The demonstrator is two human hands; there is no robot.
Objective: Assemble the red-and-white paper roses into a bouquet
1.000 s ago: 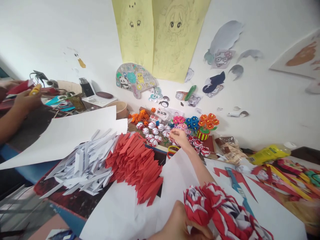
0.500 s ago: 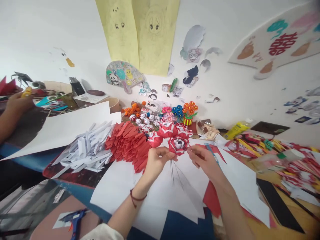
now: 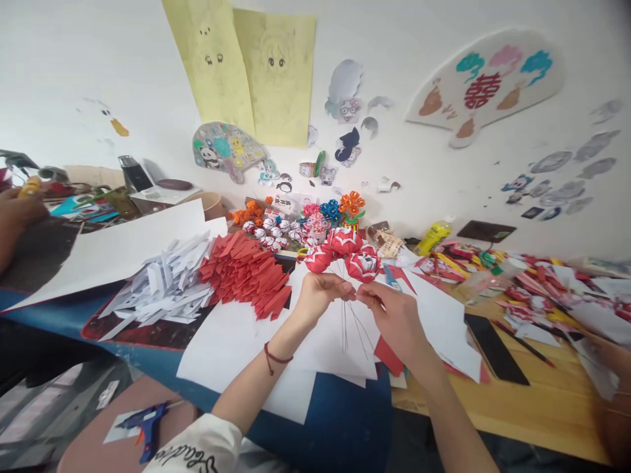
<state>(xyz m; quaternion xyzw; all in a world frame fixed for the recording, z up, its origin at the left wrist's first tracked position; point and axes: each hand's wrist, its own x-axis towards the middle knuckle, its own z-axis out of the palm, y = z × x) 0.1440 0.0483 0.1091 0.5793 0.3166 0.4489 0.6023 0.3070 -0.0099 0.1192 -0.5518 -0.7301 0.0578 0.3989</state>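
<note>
Several red-and-white paper flowers [image 3: 363, 264] on thin wire stems [image 3: 345, 326] are bunched in front of me. My left hand [image 3: 318, 299] is closed in a pinch around the stems below the flower heads. My right hand [image 3: 394, 315] is also closed, its thumb and forefinger pinching at a stem close to my left fingertips, under the front flower. The stems hang down over white paper sheets [image 3: 236, 358]. To the left of my hands lie a heap of folded red paper pieces [image 3: 246, 272] and a heap of white paper strips [image 3: 165, 279].
A blue glue gun [image 3: 150, 424] rests on a pink stool at lower left. Finished flowers [image 3: 280, 230] stand by the wall. A yellow bottle [image 3: 434, 236], a black strip [image 3: 495, 348] and a pencil [image 3: 522, 341] lie right. Other people's hands [image 3: 17, 220] show at both edges.
The view has swung to the right, bringing in another person's arm at the right edge. My right hand has moved from beside the front flower down to the stems, nearer my left hand.
</note>
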